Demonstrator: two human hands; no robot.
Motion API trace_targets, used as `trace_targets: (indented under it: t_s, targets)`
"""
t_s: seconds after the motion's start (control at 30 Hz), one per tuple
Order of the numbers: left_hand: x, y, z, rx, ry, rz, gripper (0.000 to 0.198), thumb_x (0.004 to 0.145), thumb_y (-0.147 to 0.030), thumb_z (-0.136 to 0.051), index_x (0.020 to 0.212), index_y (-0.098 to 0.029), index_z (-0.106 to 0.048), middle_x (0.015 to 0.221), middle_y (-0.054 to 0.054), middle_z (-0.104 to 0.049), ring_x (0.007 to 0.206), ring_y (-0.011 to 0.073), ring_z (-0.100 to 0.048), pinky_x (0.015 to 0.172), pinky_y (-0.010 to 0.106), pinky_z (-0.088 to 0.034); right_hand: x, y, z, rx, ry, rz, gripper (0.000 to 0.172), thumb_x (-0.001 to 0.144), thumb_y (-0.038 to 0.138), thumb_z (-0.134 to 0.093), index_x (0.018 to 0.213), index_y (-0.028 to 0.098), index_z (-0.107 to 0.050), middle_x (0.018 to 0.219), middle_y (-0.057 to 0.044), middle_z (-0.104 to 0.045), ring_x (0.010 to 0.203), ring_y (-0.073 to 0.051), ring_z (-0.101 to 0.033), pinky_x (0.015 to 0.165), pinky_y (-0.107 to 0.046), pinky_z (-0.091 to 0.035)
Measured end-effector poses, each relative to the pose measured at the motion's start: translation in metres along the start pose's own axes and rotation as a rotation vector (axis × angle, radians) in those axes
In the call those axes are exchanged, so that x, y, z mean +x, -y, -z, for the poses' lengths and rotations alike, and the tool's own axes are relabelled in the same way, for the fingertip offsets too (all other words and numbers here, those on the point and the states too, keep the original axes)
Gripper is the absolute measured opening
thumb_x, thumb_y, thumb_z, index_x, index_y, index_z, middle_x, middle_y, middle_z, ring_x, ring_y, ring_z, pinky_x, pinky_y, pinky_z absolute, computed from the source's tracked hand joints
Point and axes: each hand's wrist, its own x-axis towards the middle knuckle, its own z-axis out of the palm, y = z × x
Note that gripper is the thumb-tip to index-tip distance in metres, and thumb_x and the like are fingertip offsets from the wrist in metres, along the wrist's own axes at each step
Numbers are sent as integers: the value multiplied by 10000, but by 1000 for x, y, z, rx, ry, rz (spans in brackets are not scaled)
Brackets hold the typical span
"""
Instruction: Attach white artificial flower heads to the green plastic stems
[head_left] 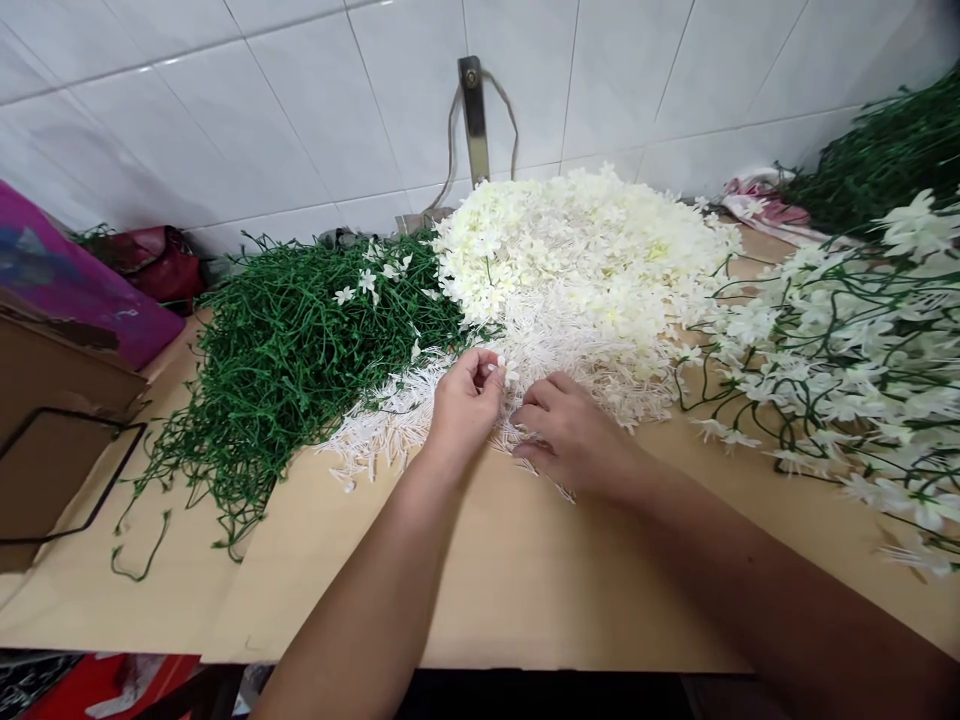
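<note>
My left hand (466, 398) pinches a small white flower (508, 371) between thumb and fingertips, in front of the piles. Just right of it, my right hand (570, 435) reaches into the white thin stamen pieces (555, 335), fingers bent; whether it grips a piece is too small to tell. Behind both hands rises a heap of white and pale yellow blossoms (570, 230). A large tangle of green plastic stems (300, 340) lies to the left, with a few white flowers on top.
Finished-looking white flowers on green stems (840, 350) spread over the right side. More green stems (892, 150) lie behind them beside a pink-white cloth (765, 205). A cardboard box (60, 420) stands at left. A metal strip (474, 120) leans on the tiled wall.
</note>
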Motion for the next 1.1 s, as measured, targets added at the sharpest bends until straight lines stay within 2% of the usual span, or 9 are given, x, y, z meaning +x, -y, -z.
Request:
trace_targets:
  t_s: [0.17,0.3,0.5,0.6,0.7,0.8,0.87,0.97,1.1]
  targets:
    - [0,2,-1,38,8,-18,31,742,-191,-514,769,-176,-515,644,-30,-485,577,85,-447,554,196,-361,2,2,-11,-19,-23,-68,174,808,185,-504,748,118,-653,786,-118,-586,821,-233,-451,778,-372,-394]
    - [-1,2,0,65,13,-9,45,741,-198,-512,776,-175,-528,645,-30,-495,578,86,-455,556,195,-363,1,-3,-6,179,-113,-113,122,772,135,-531,759,134,-652,765,-88,-572,784,-200,-474,748,-339,-403]
    - [-2,3,0,130,63,3,101,745,-221,-513,814,-174,-571,646,-18,-537,581,97,-470,543,197,-362,2,-12,9,548,-217,-311,102,771,168,-518,795,140,-614,673,-16,-533,568,-108,-450,527,-230,-380]
    - [-4,2,-3,156,92,22,131,752,-228,-499,839,-176,-583,664,-7,-562,574,101,-471,538,203,-365,2,-14,8,499,-268,-327,92,755,163,-529,780,136,-614,677,-19,-530,563,-108,-448,523,-230,-374]
    - [-8,-1,-7,165,134,32,141,759,-231,-486,848,-186,-585,678,-5,-574,571,102,-481,539,205,-371,1,-10,4,289,-298,-271,104,754,151,-528,782,119,-623,748,-59,-545,621,-135,-480,577,-260,-388]
    - [-12,-5,-10,181,167,43,125,752,-223,-491,826,-193,-587,666,-8,-573,573,102,-488,539,204,-372,0,-6,2,105,-256,-217,148,792,153,-482,771,107,-621,722,-78,-559,633,-163,-498,591,-286,-378]
    - [-14,-7,-12,186,169,54,122,748,-226,-497,824,-195,-588,646,-14,-559,557,100,-478,526,203,-365,0,-5,2,75,-225,-221,172,809,152,-461,767,113,-623,707,-78,-572,615,-165,-504,572,-285,-366]
    - [-13,-7,-13,170,159,75,130,745,-234,-503,830,-190,-591,630,-16,-550,537,97,-467,515,205,-361,0,-8,4,194,-225,-287,135,792,153,-495,747,136,-621,690,-55,-593,584,-143,-510,548,-265,-368]
    - [-10,-5,-12,138,146,102,158,751,-247,-498,840,-178,-609,638,-3,-577,555,104,-490,532,211,-376,1,-16,9,493,-307,-394,78,765,165,-535,767,158,-612,633,-10,-606,539,-115,-518,522,-237,-401]
